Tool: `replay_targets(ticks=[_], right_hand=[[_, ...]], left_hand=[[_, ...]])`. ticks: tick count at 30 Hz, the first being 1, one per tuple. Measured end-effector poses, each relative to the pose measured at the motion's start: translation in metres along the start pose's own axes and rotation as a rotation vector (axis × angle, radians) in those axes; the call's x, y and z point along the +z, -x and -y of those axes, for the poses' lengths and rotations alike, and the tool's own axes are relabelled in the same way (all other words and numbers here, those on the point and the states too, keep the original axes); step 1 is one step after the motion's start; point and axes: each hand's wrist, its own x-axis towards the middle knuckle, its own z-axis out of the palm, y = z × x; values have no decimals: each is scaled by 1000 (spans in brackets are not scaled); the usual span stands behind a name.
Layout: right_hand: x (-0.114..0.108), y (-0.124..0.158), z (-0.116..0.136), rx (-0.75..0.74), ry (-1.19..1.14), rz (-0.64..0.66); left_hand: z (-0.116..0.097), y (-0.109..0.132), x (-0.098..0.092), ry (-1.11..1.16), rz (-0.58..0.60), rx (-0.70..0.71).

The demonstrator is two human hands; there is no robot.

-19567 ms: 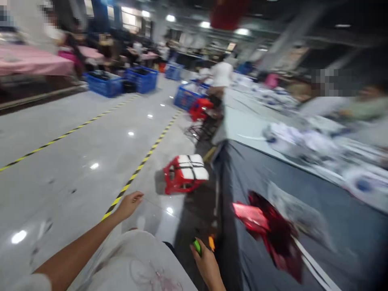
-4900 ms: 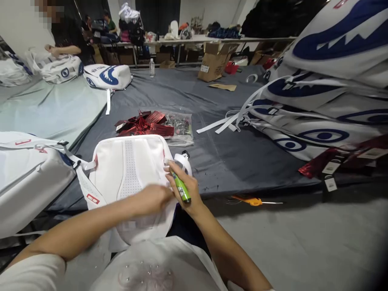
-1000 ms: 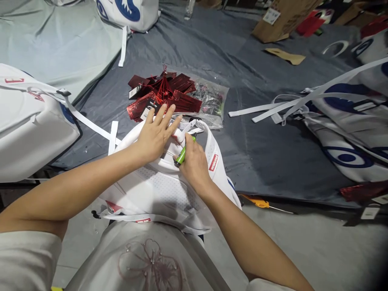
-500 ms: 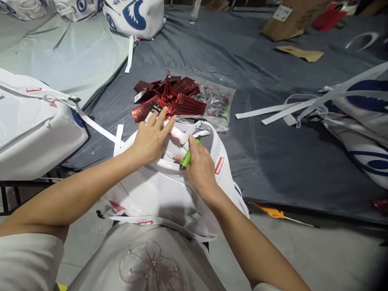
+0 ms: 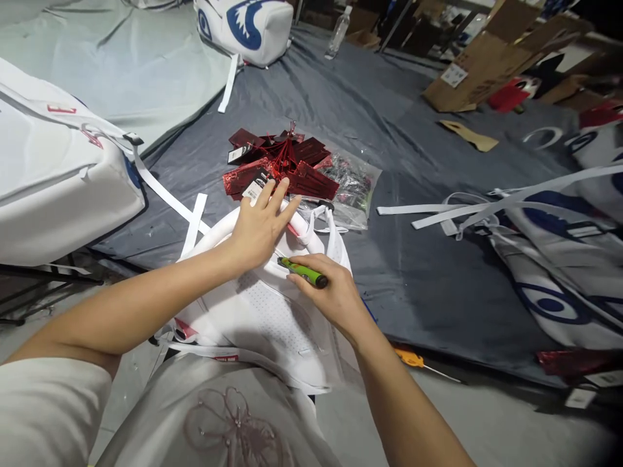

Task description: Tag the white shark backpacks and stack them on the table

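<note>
A white backpack (image 5: 263,318) lies back-side up at the near edge of a grey-covered table (image 5: 428,272), partly over my lap. My left hand (image 5: 260,224) presses flat on its top, fingers spread, close to the white carry handle (image 5: 311,224). My right hand (image 5: 331,295) is closed round a small green tool (image 5: 304,272), held level just over the bag's mesh back panel. A bundle of shiny red hang tags (image 5: 282,165) lies just beyond my left fingertips.
A clear plastic bag (image 5: 353,188) sits beside the tags. White bags with blue print lie at left (image 5: 58,168), far back (image 5: 248,26) and right (image 5: 564,259), with loose white straps (image 5: 438,211). Orange scissors (image 5: 413,359) lie under the table edge. A cardboard box (image 5: 481,65) and bottle (image 5: 339,32) stand behind.
My right hand has drawn back from the carry handle toward me and turned the green tool from upright to level. My left hand stays flat on the bag's top.
</note>
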Motion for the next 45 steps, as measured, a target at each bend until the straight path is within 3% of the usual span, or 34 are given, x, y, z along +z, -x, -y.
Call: replay_targets(ticks=[8, 21, 32, 39, 45], right_hand=[[10, 0, 0, -145, 80, -73], [15, -4, 11, -182, 151, -59], [29, 7, 16, -15, 208, -203], [38, 12, 18, 24, 225, -342], [43, 12, 18, 48, 229, -382]], left_hand=[[0, 1, -1, 27, 10, 7], [0, -1, 4, 19, 15, -7], [1, -2, 7, 47, 23, -1], [1, -2, 7, 8, 42, -8], [1, -2, 7, 23, 45, -5]])
